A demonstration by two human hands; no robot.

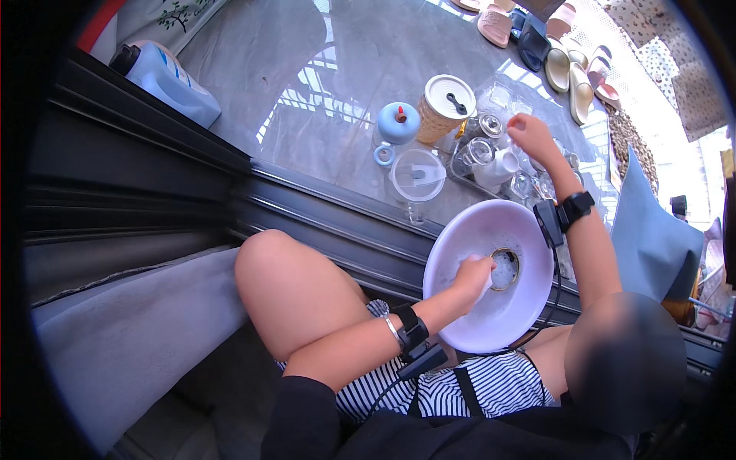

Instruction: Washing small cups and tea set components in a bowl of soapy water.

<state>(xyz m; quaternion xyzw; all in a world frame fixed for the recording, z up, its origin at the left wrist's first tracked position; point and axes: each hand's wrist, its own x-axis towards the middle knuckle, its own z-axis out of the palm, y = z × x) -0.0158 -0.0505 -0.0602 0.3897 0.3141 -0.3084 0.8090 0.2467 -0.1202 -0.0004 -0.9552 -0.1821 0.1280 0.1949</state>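
Note:
My left hand [472,280] is inside a pale lilac plastic basin [445,241], its fingers closed at the edge of a gold-rimmed round vessel [518,270]. Suds show within the rim; a white part shows beside the hand. My right hand [530,137] is over the glassware beyond the basin, fingers bent; whether it holds anything is unclear. Just below it, a white cup [506,164] lies tilted beside a glass mug [478,152] and a lidded glass jar [490,125] in a clear tray [474,185]. Several other glasses [522,184] lie partly behind my forearm.
Left of the tray are a blue-lidded cup [398,123], a tall tumbler with a white lid [450,98] and a clear lidded cup [418,175]. A dark metal door track [345,204] crosses the floor. Slippers [532,46] lie at upper right, a blue jug [169,83] at upper left.

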